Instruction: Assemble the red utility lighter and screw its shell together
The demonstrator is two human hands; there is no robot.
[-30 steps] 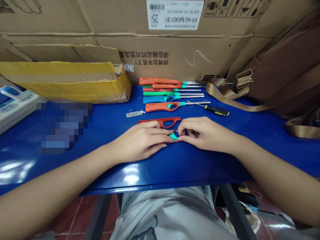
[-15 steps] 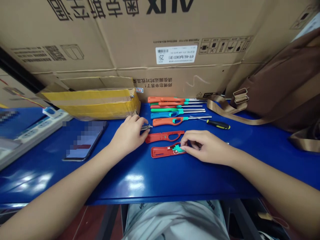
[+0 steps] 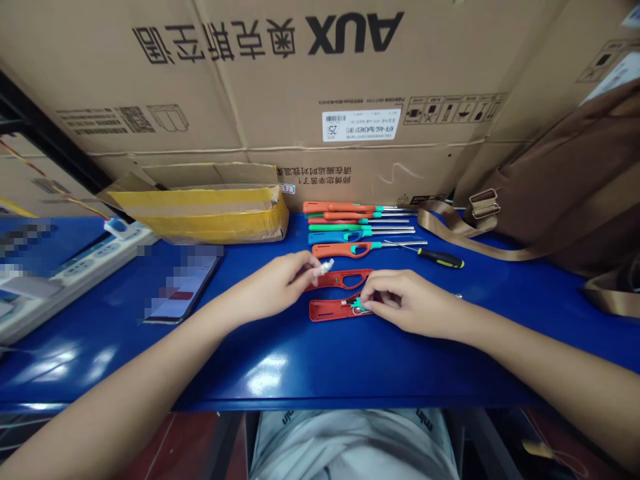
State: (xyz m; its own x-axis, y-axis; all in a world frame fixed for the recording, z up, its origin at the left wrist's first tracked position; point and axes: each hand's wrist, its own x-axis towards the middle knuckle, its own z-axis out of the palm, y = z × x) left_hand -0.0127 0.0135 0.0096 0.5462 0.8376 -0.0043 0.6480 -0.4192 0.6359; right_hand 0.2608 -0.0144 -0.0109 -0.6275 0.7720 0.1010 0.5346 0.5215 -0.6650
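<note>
My left hand [image 3: 290, 283] is closed in a pinch on a small, clear and whitish lighter fuel tank [image 3: 327, 267]. It hovers at the left end of a red lighter shell half [image 3: 345, 280] with a finger loop. Below that lies a second red shell half [image 3: 325, 311], its open side up, with a green trigger [image 3: 357, 306] and thin white wire inside. My right hand [image 3: 405, 299] pinches at the trigger, its fingers covering the shell's right end.
Several assembled lighters [image 3: 345, 251] lie stacked behind the shells, with a black and yellow screwdriver [image 3: 441, 258] to their right. A taped cardboard box [image 3: 210, 213], a phone [image 3: 185, 287] and a power strip [image 3: 105, 253] are at left. A brown bag [image 3: 565, 167] stands at right.
My left hand has moved right and toward me, bringing the fuel tank from beside the stacked lighters to over the upper shell half. My right hand stays at the trigger. The view tilts slightly up.
</note>
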